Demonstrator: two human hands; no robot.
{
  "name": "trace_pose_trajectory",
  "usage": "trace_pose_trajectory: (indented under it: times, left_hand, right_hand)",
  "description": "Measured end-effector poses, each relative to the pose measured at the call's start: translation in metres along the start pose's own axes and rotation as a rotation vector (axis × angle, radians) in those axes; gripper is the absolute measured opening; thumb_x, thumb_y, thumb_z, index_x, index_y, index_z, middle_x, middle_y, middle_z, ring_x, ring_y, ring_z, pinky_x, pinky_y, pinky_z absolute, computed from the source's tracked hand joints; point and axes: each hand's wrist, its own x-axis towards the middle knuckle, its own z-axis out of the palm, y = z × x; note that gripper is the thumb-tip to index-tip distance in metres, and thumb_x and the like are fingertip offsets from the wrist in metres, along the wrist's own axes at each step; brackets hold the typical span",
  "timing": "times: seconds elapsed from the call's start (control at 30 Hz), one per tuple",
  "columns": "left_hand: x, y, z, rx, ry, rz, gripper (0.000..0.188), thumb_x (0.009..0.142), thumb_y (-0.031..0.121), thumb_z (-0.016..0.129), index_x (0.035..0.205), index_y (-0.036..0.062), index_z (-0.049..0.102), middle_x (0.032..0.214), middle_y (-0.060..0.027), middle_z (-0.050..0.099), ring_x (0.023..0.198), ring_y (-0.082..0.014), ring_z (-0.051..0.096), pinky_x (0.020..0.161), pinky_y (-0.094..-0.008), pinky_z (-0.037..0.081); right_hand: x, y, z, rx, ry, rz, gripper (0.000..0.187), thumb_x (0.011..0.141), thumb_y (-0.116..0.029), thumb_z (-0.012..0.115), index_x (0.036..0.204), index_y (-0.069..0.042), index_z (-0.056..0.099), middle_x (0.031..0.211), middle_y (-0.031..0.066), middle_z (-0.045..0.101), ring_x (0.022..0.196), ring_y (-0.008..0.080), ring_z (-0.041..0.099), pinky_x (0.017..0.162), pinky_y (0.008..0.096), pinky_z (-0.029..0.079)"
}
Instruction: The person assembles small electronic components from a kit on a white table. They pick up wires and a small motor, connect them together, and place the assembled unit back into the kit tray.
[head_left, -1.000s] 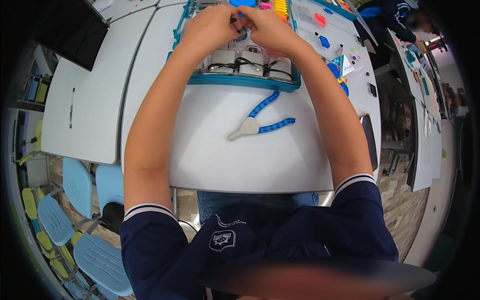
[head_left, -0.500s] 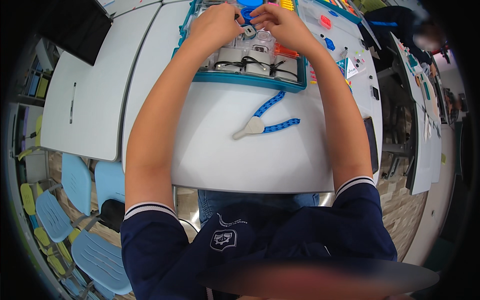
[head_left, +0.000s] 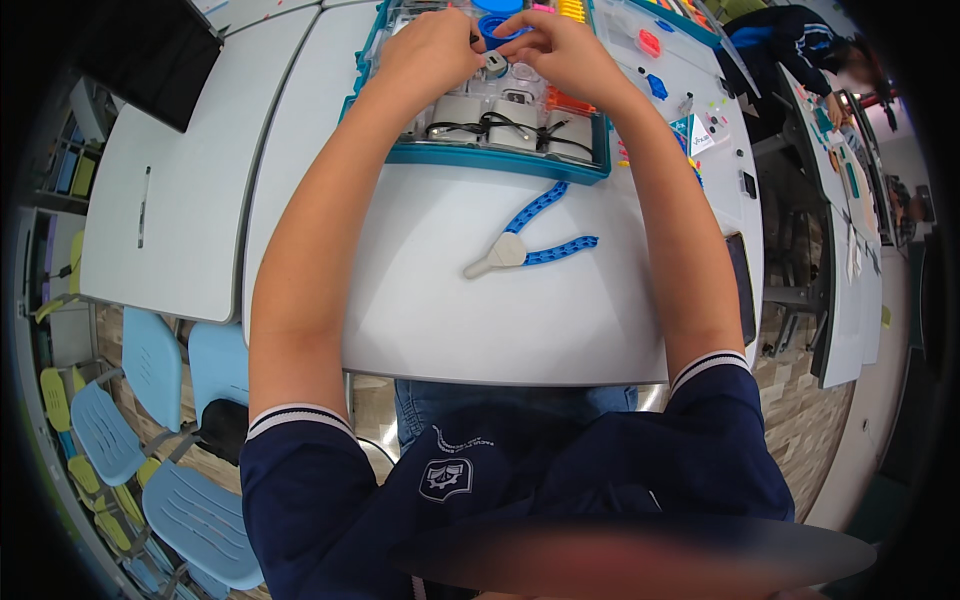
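Both my hands are over a teal-edged parts case at the far side of the table. My left hand is closed, its thumb and fingers at a small grey block with a dark slot. My right hand is just to the right, with bent fingers apart and their tips close to the block; I cannot tell if they touch it. Behind the fingers is a round blue part. White modules with black cables lie in the case's near row. Nearer me rests a pair of blue-handled grey pliers, its handles spread.
Beyond my right arm are a red piece, a blue piece, small loose parts and a dark flat device at the table edge. A pen and a black screen are left. Another person leans over a table at far right.
My right fingertips have shifted slightly and spread around the grey block. My left hand stays almost in place. The person at far right has leaned further over the other table.
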Motion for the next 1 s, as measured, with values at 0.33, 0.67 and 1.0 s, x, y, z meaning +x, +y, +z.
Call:
trace_pose_trajectory:
  times: [0.33, 0.67, 1.0]
  left_hand:
    - [-0.002, 0.005, -0.002, 0.072, 0.029, -0.036, 0.026, 0.076, 0.035, 0.075, 0.091, 0.0138, 0.074, 0.080, -0.0064, 0.071, 0.076, -0.0217, 0.067, 0.067, -0.0344, 0.051]
    - [-0.001, 0.005, -0.001, 0.108, 0.033, -0.015, 0.025, 0.076, 0.041, 0.074, 0.085, 0.0170, 0.074, 0.076, -0.0055, 0.069, 0.073, -0.0229, 0.066, 0.064, -0.0360, 0.051]
    - [-0.007, 0.010, -0.007, 0.192, 0.006, 0.024, 0.012, 0.080, 0.026, 0.071, 0.090, 0.0210, 0.075, 0.086, -0.0056, 0.070, 0.084, -0.0250, 0.067, 0.074, -0.0366, 0.052]
  right_hand:
    - [0.018, 0.007, 0.019, -0.077, 0.086, 0.005, 0.016, 0.067, -0.014, 0.080, 0.079, -0.006, 0.073, 0.078, 0.0089, 0.071, 0.072, 0.0170, 0.067, 0.068, 0.0288, 0.052]
    - [0.039, 0.014, 0.025, -0.252, 0.071, 0.039, 0.017, 0.061, -0.012, 0.081, 0.076, -0.008, 0.073, 0.071, 0.0104, 0.069, 0.067, 0.0210, 0.067, 0.066, 0.0320, 0.053]
    - [0.019, 0.010, 0.014, -0.089, 0.048, -0.020, 0.012, 0.069, -0.003, 0.074, 0.080, -0.005, 0.074, 0.077, 0.0124, 0.070, 0.070, 0.0189, 0.068, 0.068, 0.0292, 0.054]
